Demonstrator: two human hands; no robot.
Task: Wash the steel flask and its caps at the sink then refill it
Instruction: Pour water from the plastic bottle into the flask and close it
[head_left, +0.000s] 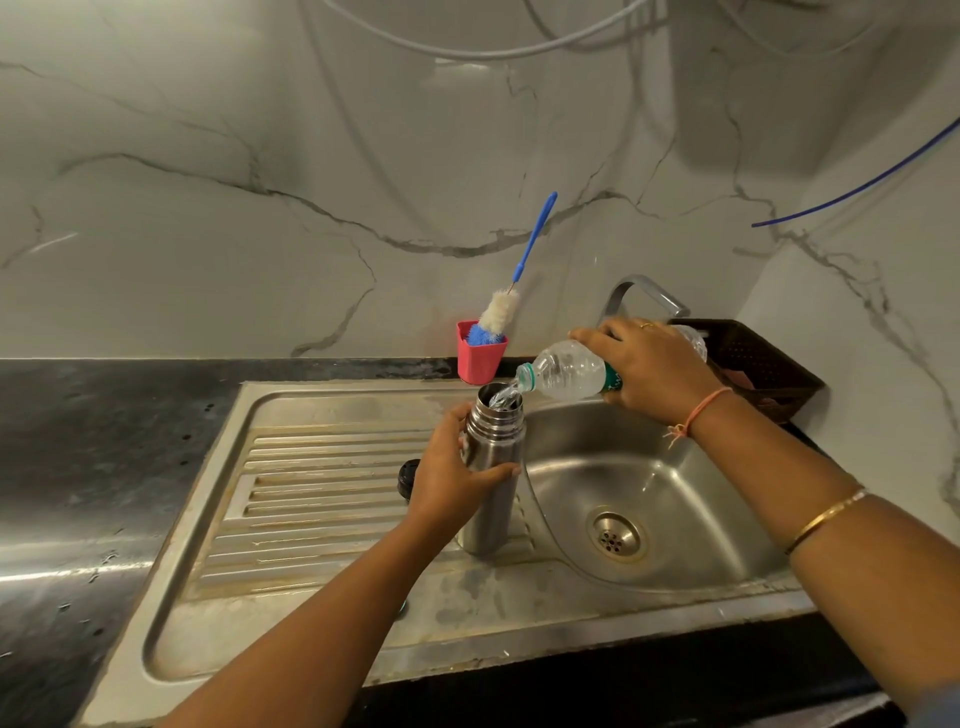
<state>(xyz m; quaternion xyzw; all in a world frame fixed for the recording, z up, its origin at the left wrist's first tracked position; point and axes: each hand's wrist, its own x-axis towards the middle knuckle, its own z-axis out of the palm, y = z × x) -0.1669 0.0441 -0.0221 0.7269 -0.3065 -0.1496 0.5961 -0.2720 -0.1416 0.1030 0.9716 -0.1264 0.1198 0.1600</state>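
Observation:
The steel flask (491, 499) stands upright and uncapped on the drainboard (311, 493), right beside the sink basin (649, 499). My left hand (447, 483) grips its body from the left. My right hand (649, 369) holds a clear plastic water bottle (563, 371) tilted almost level, its mouth over the flask's opening. Water streams from the bottle into the flask. A dark cap (408, 478) lies on the drainboard behind my left hand, mostly hidden.
A red holder (478, 358) with a blue-handled bottle brush (519, 280) stands at the back wall. The tap (644, 296) rises behind my right hand. A dark woven basket (763, 364) sits at the back right. Black countertop (93, 467) stretches left.

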